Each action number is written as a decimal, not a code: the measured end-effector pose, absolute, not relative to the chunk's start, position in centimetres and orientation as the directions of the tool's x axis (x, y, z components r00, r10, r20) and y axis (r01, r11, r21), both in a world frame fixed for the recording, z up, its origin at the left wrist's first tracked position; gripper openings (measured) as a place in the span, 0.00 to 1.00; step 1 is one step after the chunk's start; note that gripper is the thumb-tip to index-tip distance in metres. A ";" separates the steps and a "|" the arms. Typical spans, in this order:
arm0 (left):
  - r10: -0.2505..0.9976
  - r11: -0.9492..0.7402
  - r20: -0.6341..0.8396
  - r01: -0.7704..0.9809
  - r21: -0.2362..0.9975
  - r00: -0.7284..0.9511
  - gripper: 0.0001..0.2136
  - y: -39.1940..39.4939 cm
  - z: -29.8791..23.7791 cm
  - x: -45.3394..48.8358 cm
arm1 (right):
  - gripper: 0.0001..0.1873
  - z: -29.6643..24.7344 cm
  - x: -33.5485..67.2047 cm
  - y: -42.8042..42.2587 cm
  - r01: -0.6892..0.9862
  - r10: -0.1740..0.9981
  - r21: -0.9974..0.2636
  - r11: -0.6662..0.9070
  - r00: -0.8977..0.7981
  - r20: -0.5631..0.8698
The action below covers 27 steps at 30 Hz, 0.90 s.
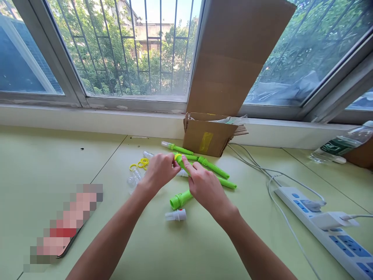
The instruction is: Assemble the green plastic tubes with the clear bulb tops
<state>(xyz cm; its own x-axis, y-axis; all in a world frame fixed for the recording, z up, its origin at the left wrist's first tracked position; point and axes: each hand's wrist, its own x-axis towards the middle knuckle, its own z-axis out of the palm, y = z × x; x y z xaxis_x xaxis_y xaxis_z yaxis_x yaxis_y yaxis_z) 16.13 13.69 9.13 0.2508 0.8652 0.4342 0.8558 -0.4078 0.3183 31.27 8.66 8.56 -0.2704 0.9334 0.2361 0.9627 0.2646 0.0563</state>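
The left hand (160, 169) apparently pinched the yellow plastic ring (177, 156); the right hand (205, 188) grasped the green plastic tube (180, 161) near the far edge of the bench (67, 167). Skewed pressure risked slippage.

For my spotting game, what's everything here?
Tubes: 4+, green, middle
Rings: 3+, yellow, beside tubes
Plastic bits: several, clear, middle
Small part: one, white, front
Box: one, brown, behind tubes
Cardboard sheet: one, brown, back
Window frames: several, grey, back
Trees: several, green, outside
Bottle: one, clear, right
Power strip: one, white, right
Cords: several, pale, right
Blurred thing: one, pinkish, left
Table: one, green, below
Left hand: one, bare, at tube
Right hand: one, bare, on tube
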 end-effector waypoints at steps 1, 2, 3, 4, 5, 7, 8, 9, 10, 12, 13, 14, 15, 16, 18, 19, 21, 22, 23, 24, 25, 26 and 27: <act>0.856 -0.426 0.442 0.852 0.303 0.270 0.08 13.7 9.1 16.1 | 0.33 8.6 31.2 8.7 0.966 0.939 0.047 0.254 -0.258 0.229; 0.843 -0.449 0.448 0.847 0.285 0.296 0.08 13.6 9.0 16.1 | 0.33 8.6 31.2 8.7 0.969 0.944 0.036 0.246 -0.248 0.218; 0.829 -0.475 0.454 0.839 0.265 0.326 0.08 13.6 9.0 16.1 | 0.33 8.7 31.3 8.7 0.971 0.949 0.024 0.239 -0.239 0.207; 0.814 -0.501 0.458 0.831 0.244 0.356 0.08 13.6 8.9 16.1 | 0.34 8.8 31.3 8.7 0.972 0.952 0.014 0.236 -0.235 0.197; 0.800 -0.522 0.462 0.823 0.224 0.382 0.08 13.6 8.8 16.1 | 0.34 8.9 31.4 8.8 0.972 0.953 0.010 0.236 -0.233 0.191; 0.783 -0.546 0.466 0.814 0.199 0.412 0.09 13.6 8.7 16.1 | 0.33 9.1 31.7 8.9 0.971 0.951 0.030 0.237 -0.238 0.198; 0.782 -0.548 0.466 0.813 0.196 0.415 0.09 13.6 8.7 16.1 | 0.33 9.2 31.9 8.9 0.970 0.947 0.053 0.237 -0.243 0.208; 0.785 -0.545 0.464 0.815 0.199 0.412 0.10 13.6 8.7 16.1 | 0.33 9.2 32.0 9.0 0.969 0.943 0.080 0.236 -0.248 0.220; 0.790 -0.538 0.461 0.817 0.207 0.404 0.10 13.6 8.7 16.1 | 0.32 9.3 32.2 9.1 0.967 0.940 0.103 0.232 -0.250 0.233; 0.803 -0.530 0.450 0.812 0.243 0.390 0.11 13.6 8.9 16.0 | 0.31 9.4 32.4 9.1 0.966 0.933 0.124 0.225 -0.251 0.259; 0.808 -0.531 0.445 0.803 0.269 0.386 0.11 13.6 9.0 15.9 | 0.30 9.5 32.4 9.1 0.968 0.929 0.118 0.223 -0.247 0.275; 0.812 -0.535 0.441 0.791 0.297 0.383 0.11 13.5 9.2 15.8 | 0.30 9.5 32.4 9.1 0.969 0.925 0.106 0.221 -0.243 0.293; 0.814 -0.539 0.438 0.778 0.324 0.381 0.11 13.5 9.3 15.6 | 0.29 9.5 32.4 9.0 0.971 0.920 0.094 0.221 -0.240 0.310; 0.815 -0.544 0.437 0.763 0.348 0.381 0.11 13.5 9.5 15.4 | 0.29 9.5 32.3 9.0 0.971 0.916 0.083 0.222 -0.237 0.325; 0.813 -0.558 0.434 0.735 0.385 0.390 0.10 13.5 9.8 15.0 | 0.28 9.5 32.2 8.9 0.972 0.910 0.071 0.225 -0.236 0.341; 0.813 -0.562 0.431 0.725 0.399 0.393 0.10 13.5 9.9 14.8 | 0.28 9.5 32.2 8.9 0.971 0.909 0.071 0.228 -0.238 0.342; 0.820 -0.552 0.430 0.719 0.422 0.377 0.09 13.5 10.1 14.5 | 0.29 9.4 32.2 9.0 0.969 0.908 0.080 0.235 -0.248 0.337; 0.827 -0.539 0.433 0.724 0.431 0.358 0.09 13.6 10.1 14.5 | 0.29 9.4 32.2 9.0 0.967 0.908 0.090 0.239 -0.256 0.333; 0.835 -0.523 0.436 0.732 0.436 0.336 0.08 13.6 10.2 14.5 | 0.29 9.3 32.2 9.0 0.964 0.906 0.105 0.244 -0.265 0.330; 0.841 -0.507 0.438 0.744 0.436 0.316 0.08 13.5 10.2 14.6 | 0.30 9.2 32.2 9.0 0.961 0.904 0.121 0.248 -0.275 0.328; 0.848 -0.491 0.437 0.757 0.431 0.301 0.08 13.5 10.2 14.7 | 0.30 9.1 32.1 9.0 0.958 0.901 0.139 0.251 -0.284 0.329; 0.856 -0.473 0.429 0.775 0.420 0.289 0.08 13.5 10.3 14.8 | 0.30 9.0 32.0 9.0 0.954 0.896 0.158 0.254 -0.293 0.333; 0.865 -0.450 0.418 0.796 0.405 0.277 0.08 13.4 10.3 15.0 | 0.30 8.9 31.8 8.9 0.950 0.890 0.177 0.258 -0.305 0.340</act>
